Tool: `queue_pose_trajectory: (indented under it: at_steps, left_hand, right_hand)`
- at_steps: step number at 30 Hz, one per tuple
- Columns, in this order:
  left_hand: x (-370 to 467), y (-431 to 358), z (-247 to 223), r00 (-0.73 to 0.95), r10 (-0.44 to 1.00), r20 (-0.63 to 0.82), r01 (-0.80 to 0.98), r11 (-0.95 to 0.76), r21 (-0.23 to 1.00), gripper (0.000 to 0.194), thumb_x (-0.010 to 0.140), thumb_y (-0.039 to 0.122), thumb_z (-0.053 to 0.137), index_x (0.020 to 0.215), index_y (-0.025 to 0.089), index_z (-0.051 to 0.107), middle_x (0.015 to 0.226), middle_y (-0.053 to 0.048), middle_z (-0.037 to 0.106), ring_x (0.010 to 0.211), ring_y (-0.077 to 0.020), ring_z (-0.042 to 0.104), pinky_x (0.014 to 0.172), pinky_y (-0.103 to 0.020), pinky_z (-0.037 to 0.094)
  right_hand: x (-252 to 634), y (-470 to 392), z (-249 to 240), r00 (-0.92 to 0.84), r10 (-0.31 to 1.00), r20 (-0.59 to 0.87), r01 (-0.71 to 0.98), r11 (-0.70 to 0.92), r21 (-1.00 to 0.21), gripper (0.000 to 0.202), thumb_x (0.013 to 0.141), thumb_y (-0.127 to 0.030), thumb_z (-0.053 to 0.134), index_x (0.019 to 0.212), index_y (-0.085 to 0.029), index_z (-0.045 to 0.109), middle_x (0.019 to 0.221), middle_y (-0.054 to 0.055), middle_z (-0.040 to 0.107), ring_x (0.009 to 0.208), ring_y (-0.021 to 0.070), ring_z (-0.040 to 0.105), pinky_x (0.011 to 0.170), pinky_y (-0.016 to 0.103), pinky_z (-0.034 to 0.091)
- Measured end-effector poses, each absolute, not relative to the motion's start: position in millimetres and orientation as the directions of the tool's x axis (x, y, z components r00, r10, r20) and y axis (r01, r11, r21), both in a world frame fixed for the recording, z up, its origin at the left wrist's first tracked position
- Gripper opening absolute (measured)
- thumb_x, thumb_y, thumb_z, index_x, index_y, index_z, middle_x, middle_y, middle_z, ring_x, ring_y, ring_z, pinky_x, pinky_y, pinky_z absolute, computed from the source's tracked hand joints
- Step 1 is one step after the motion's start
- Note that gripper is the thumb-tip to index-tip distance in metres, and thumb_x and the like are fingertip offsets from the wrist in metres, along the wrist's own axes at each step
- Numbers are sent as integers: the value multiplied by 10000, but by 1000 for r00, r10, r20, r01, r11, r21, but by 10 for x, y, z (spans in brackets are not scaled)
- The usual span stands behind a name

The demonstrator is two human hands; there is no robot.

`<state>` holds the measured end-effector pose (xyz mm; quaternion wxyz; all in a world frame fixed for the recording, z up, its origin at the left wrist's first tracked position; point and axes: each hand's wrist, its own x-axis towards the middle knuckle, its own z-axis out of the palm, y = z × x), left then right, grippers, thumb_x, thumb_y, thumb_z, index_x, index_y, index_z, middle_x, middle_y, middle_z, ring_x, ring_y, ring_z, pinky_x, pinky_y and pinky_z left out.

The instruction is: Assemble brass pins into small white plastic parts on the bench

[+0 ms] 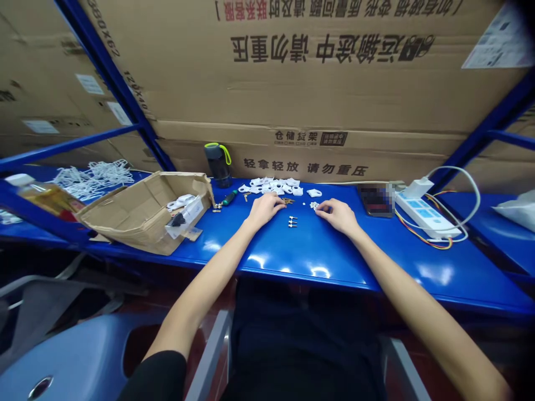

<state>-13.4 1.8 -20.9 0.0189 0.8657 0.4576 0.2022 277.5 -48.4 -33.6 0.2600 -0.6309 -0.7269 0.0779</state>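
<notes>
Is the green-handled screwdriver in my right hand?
No, the screwdriver lies on the blue table, beyond your left hand.

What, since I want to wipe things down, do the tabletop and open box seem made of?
Tabletop: glossy blue, probably painted metal, judging by its bright, mirror-like reflections; coated board is possible. Open box: matte brown cardboard, going by its creased, folded walls.

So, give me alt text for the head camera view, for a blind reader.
Over a blue table, a person's left hand is at small brass-coloured pieces, their right hand at tiny white pieces. Larger white parts lie beyond, with an open cardboard box left and a power strip right.
</notes>
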Motion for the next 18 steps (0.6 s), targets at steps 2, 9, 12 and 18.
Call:
queue_pose_trajectory:
  at_steps: [2, 9, 12, 18]
  left_hand:
    - [-135, 20, -208, 498, 798, 339, 783, -582, 220, 251, 1026, 383, 624, 1082, 249, 828, 1113, -62, 741, 1063, -243, 668, 839, -301, 510]
    - [-179, 44, -193, 503, 784, 364, 756, -603, 254, 228, 999, 401, 661, 1036, 253, 831, 1094, -63, 744, 1079, -252, 664, 883, -317, 520]
    - [-213, 68, -183, 491, 792, 362, 763, -592, 260, 239, 977, 428, 686, 1009, 244, 836, 1060, -71, 742, 1044, -254, 672, 874, -318, 523]
    - [-252, 118, -191, 491, 798, 349, 742, -593, 312, 201, 966, 375, 696, 1018, 241, 836, 1068, -75, 763, 1038, -256, 682, 946, -343, 523]
  right_hand:
    - [2762, -484, -332, -66, 959, 275, 884, 184, -430, 159, 939, -379, 688, 984, -297, 817, 999, 22, 754, 903, 208, 670, 694, 285, 408]
    - [2771, -480, -339, -76, 957, 281, 885, 195, -423, 199, 954, -391, 668, 999, -282, 828, 1016, 40, 770, 914, 222, 677, 699, 290, 425]
    - [2777, -476, -342, -81, 955, 285, 888, 199, -415, 205, 959, -391, 664, 1008, -286, 832, 1024, 49, 769, 920, 234, 683, 698, 299, 436]
    - [2787, -458, -340, -93, 958, 272, 892, 201, -404, 182, 951, -366, 678, 1004, -285, 832, 1018, 48, 767, 917, 233, 683, 721, 304, 459]
